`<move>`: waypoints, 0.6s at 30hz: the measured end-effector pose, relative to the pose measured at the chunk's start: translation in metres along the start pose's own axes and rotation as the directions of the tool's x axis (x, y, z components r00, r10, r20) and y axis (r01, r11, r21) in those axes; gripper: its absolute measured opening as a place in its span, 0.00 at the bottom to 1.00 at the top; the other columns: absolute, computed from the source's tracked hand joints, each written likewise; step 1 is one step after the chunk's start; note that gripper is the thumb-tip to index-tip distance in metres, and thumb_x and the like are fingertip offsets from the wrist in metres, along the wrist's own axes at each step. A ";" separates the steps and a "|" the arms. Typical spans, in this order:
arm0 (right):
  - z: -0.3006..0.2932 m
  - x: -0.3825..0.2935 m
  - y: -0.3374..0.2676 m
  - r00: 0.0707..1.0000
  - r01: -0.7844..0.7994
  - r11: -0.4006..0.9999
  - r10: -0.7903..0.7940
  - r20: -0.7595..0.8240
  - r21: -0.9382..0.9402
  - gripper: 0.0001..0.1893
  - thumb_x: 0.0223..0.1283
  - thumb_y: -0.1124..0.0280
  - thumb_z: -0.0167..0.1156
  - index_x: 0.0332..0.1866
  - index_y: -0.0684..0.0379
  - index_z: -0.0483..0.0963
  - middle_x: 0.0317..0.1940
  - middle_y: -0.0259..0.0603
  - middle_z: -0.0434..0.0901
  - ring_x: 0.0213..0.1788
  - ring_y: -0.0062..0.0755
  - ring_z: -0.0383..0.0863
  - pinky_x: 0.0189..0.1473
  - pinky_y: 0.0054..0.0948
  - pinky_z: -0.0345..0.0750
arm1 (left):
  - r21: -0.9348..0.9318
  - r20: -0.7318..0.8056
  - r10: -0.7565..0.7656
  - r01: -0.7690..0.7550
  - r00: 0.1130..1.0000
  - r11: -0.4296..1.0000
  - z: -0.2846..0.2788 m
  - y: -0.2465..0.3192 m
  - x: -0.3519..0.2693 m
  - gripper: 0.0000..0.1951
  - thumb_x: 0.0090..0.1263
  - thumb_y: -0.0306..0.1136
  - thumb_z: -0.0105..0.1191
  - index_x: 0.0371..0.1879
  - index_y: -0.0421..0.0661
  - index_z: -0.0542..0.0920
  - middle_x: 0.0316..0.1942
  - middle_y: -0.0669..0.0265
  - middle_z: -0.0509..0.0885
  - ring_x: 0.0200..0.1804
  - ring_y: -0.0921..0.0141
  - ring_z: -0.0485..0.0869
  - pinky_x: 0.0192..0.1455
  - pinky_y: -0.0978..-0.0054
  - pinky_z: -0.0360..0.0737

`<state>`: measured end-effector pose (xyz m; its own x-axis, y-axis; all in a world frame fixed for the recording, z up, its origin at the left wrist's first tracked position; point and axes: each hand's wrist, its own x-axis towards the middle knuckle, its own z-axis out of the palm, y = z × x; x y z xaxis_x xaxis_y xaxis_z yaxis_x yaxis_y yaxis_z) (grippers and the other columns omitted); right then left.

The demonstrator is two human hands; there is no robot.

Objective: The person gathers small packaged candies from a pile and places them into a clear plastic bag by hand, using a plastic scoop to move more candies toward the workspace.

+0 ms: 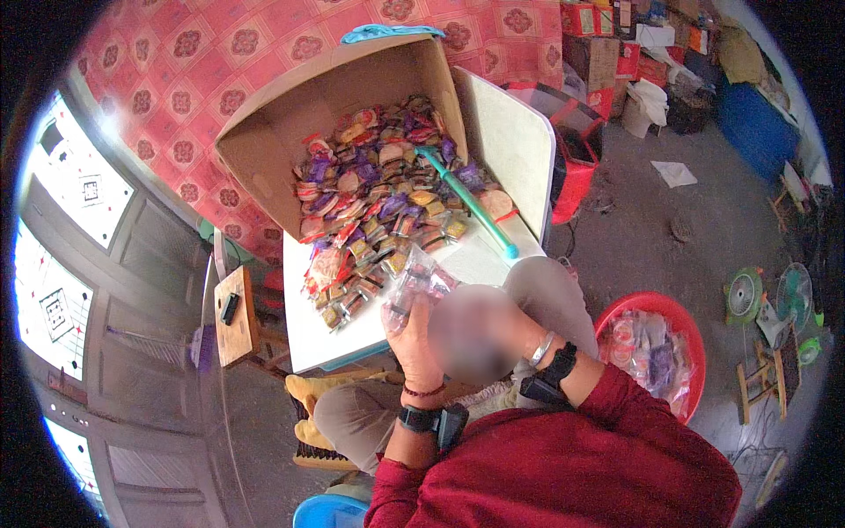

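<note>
My left hand [416, 340] grips a clear plastic bag [418, 277] with small reddish and purple packets inside, above the front edge of a white table [300, 330]. My right hand [511, 330] is close beside it on the right. A blurred patch covers its fingers, so what they touch cannot be told. Beyond the hands, a heap of small wrapped packets [376, 211] spills from a tipped cardboard box [264, 152] onto the table. A green plastic stick [469, 201] lies slanting across the heap's right side, its near end on the table.
At the right on the floor stands a red basin [700, 369] of filled clear bags. A blue container [323, 511] is at the bottom. A wooden stool [231, 330] with a small black object stands left. Fans [744, 295] and cartons are further right.
</note>
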<state>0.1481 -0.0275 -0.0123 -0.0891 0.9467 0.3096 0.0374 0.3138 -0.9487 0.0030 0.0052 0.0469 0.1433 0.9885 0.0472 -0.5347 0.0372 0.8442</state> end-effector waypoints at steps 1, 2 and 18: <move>0.004 0.001 -0.011 0.992 -0.129 0.948 0.127 0.025 0.292 0.14 0.64 0.69 0.53 0.53 0.62 0.70 0.49 0.36 0.76 0.49 0.23 0.75 0.53 0.25 0.74 | 0.004 0.004 0.000 0.000 1.000 1.000 0.001 -0.001 -0.001 0.11 0.65 0.23 0.53 0.46 0.44 0.71 0.38 0.67 0.80 0.36 0.76 0.78 0.37 0.78 0.76; 0.007 0.003 -0.023 0.966 -0.238 0.797 0.252 0.051 0.555 0.15 0.65 0.68 0.53 0.53 0.62 0.70 0.50 0.36 0.76 0.50 0.22 0.75 0.53 0.24 0.74 | 0.002 -0.033 0.047 -0.047 0.998 0.999 0.002 -0.003 -0.003 0.11 0.66 0.24 0.53 0.46 0.44 0.72 0.38 0.67 0.80 0.37 0.76 0.78 0.38 0.78 0.76; 0.004 0.001 -0.029 0.972 -0.186 0.892 0.228 -0.055 0.413 0.15 0.63 0.64 0.57 0.50 0.62 0.71 0.45 0.34 0.77 0.46 0.21 0.75 0.49 0.25 0.75 | 0.039 0.083 -0.150 0.148 0.985 0.988 0.002 0.007 0.002 0.13 0.66 0.33 0.52 0.47 0.45 0.72 0.36 0.62 0.80 0.36 0.70 0.80 0.34 0.74 0.79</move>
<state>0.1426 -0.0358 0.0151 -0.0233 0.9959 0.0880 -0.3612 0.0737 -0.9296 0.0011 0.0074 0.0538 0.2905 0.9562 -0.0362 -0.4747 0.1769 0.8622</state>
